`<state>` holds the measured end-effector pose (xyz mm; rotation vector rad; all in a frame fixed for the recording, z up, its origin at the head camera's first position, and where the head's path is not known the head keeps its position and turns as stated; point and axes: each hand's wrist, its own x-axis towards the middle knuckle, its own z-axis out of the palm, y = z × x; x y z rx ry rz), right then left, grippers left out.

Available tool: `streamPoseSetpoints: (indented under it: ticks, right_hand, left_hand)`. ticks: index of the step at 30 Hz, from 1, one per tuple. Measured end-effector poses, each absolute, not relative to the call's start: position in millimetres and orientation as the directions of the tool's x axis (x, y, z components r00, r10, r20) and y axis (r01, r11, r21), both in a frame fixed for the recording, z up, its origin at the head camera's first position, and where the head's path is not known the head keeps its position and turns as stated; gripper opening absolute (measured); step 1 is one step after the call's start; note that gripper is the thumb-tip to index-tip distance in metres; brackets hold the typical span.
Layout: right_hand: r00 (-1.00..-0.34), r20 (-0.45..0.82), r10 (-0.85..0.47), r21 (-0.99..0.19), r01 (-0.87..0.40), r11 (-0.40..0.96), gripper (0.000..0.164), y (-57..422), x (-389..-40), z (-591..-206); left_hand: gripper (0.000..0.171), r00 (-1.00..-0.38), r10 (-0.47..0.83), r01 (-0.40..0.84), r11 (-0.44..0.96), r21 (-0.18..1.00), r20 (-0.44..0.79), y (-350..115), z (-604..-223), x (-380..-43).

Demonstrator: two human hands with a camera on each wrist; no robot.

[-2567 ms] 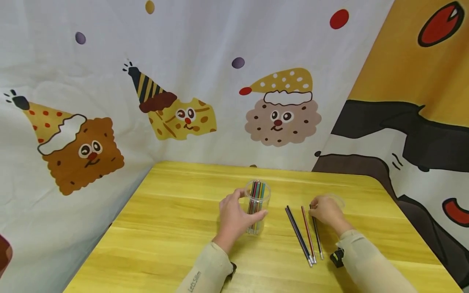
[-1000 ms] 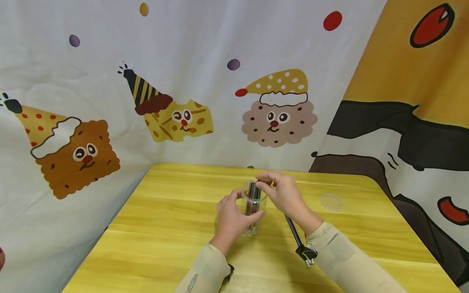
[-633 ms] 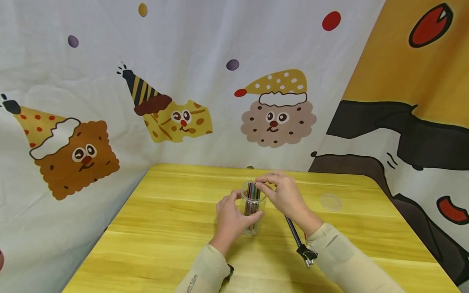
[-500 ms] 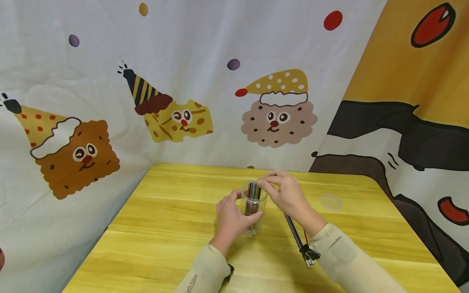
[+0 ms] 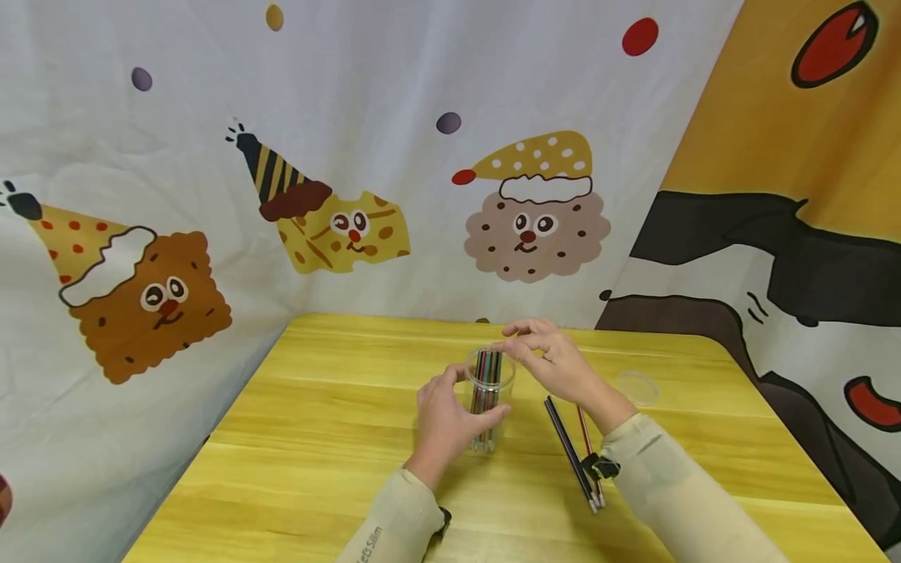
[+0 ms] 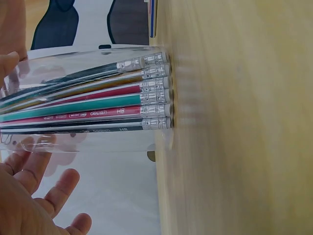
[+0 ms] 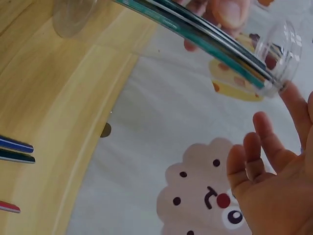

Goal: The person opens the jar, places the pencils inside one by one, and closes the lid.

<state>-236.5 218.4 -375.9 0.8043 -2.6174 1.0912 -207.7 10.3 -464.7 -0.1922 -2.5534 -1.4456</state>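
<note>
Just below the centre of the head view, the left hand (image 5: 450, 422) holds a clear container (image 5: 501, 385) upright on the table (image 5: 324, 438), its grip curved around the side. Pencils (image 6: 112, 102) in black, red, green and brownish yellow stand inside; the left wrist view shows their metal-banded ends at the container's base. The right hand (image 5: 552, 363) is at the rim, right of centre: in the right wrist view its index fingertip touches the upper ends there, while the other fingers spread loosely, its grip clasping nothing. In the lower right of the head view, two dark pencils (image 5: 568, 453) lie side by side, with a red pencil (image 5: 583, 430) to their right, partly hidden by a black device (image 5: 601, 467) at the cuff. Further right, near the right forearm, lies a clear round disc (image 5: 638, 387). Behind, a cloth backdrop (image 5: 373, 78) bears cartoon faces.
</note>
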Motion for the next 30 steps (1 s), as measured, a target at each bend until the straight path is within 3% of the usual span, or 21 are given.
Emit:
streamPoseSetpoints:
  ticks: [9,24,30]
  right_hand:
    - [-0.841,0.300,-0.451,-0.678,-0.520,0.519,0.032,230.1,-243.6,-372.0]
    - [-0.801,0.374,-0.467,-0.529,-0.598,0.602,0.029,215.9,-230.0,-365.3]
    - [-0.743,0.351,-0.570,-0.478,-0.666,0.573,0.027,208.2,-226.7,-367.3]
  left_hand:
    - [0.079,-0.971,0.014,0.213,0.512,0.832,0.239,10.0,-461.9,-207.9]
    - [0.080,-0.974,0.022,0.205,0.507,0.837,0.225,10.5,-462.9,-207.6]
    - [0.077,-0.975,0.032,0.206,0.489,0.848,0.219,10.0,-462.7,-206.6]
